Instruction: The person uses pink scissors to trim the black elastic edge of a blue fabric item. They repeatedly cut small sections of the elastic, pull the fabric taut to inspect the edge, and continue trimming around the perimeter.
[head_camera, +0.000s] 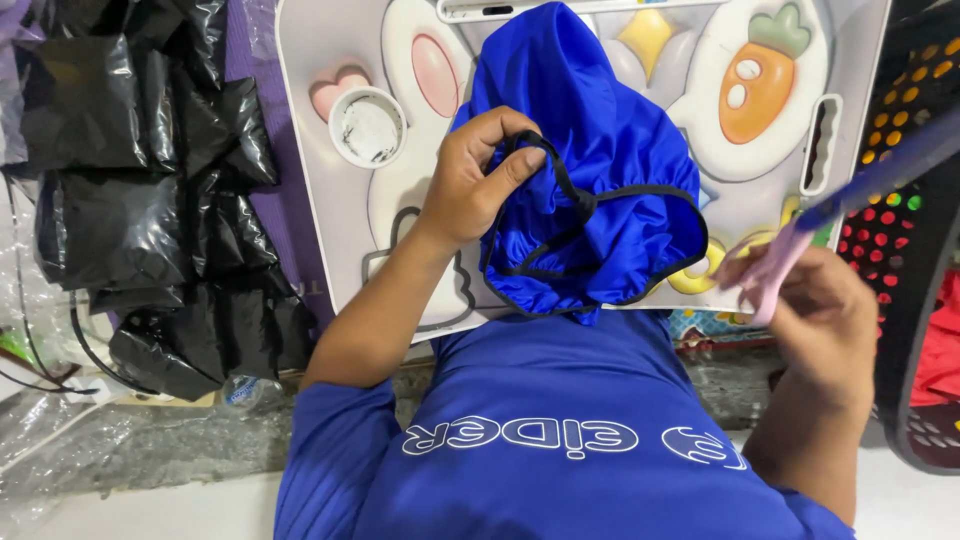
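A shiny blue fabric cap (590, 150) with a black elastic edge lies on a white lap tray (860, 60) printed with a rabbit and a carrot. My left hand (475, 180) pinches the cap's gathered rim and black band at its left side. My right hand (810, 310), at the tray's lower right corner, holds a thin pink strip (775, 265) with a blue stick-like piece (880, 180) running up to the right. My blue shirt fills the bottom of the view.
A small white round cup (368, 125) sits in the tray's left recess. Crumpled black plastic bags (150, 200) are piled at the left over a purple mat. A black perforated basket (925, 250) with red cloth stands at the right.
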